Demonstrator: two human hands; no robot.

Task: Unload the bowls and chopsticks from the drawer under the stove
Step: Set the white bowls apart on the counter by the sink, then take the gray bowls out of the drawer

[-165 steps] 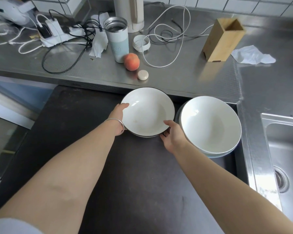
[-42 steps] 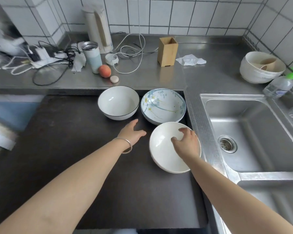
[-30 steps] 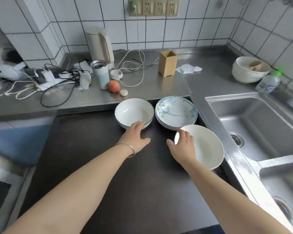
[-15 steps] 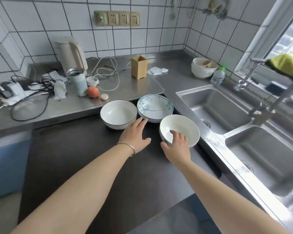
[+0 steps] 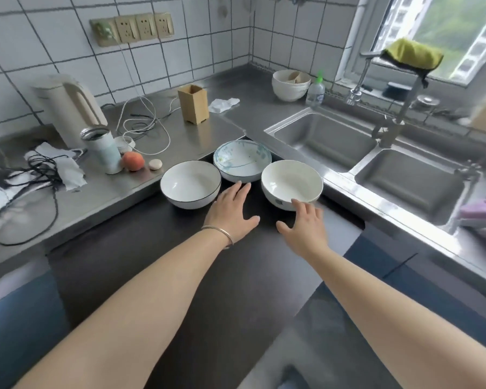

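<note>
From the head camera we look down on a dark stove top (image 5: 157, 262), and both our arms reach out over it. Our left hand (image 5: 233, 211) lies flat with the fingers spread wide and straight, holding nothing, palm down on the dark surface, a thin bangle (image 5: 219, 234) at its wrist. Just beyond its fingertips sits the blue-patterned bowl (image 5: 242, 161); whether the tips touch it we cannot tell. Up and to the left of this hand stands the dark-rimmed white bowl (image 5: 190, 184), close beside the knuckles but apart from them.

Our right hand (image 5: 303, 228) is spread open too, fingers straight and relaxed, nothing gripped. Its fingertips (image 5: 296, 204) meet the near rim of the plain white bowl (image 5: 291, 184), which sits upright directly ahead of it. All three bowls stand close together at the far end of the stove top, between the two hands and the steel counter (image 5: 180, 141). We see no chopsticks from here.

Far left of our left hand, there's a peach (image 5: 133, 161), a tumbler (image 5: 103, 150), a pale kettle (image 5: 68, 108) and a tangle of cables (image 5: 34, 175). Beyond the bowls stands a wooden holder (image 5: 193, 107). Right of our right hand lies the double sink (image 5: 371, 158), with a stack of bowls (image 5: 291, 84) in the far corner.
</note>
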